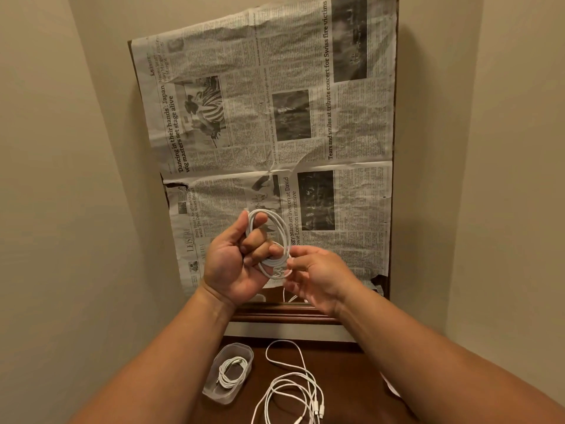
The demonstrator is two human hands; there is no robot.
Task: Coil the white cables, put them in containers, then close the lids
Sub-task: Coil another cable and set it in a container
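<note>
Well above the table (351, 374), a coiled white cable (275, 266) sits in the curled fingers of the left hand (235, 264), while the right hand (318, 276) pinches its lower end. Below, a lidless clear container (214, 393) holds another coil (232, 370), with loose white cables (293, 384) just beside it.

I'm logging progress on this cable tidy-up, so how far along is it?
Done: one coiled cable lies in the clear container, with no lid on it. In hand: the left hand holds a second coil, and the right hand pinches it at the bottom. Left: loose cables lie uncoiled on the table; the held coil needs a container, and the lids need closing.
</note>
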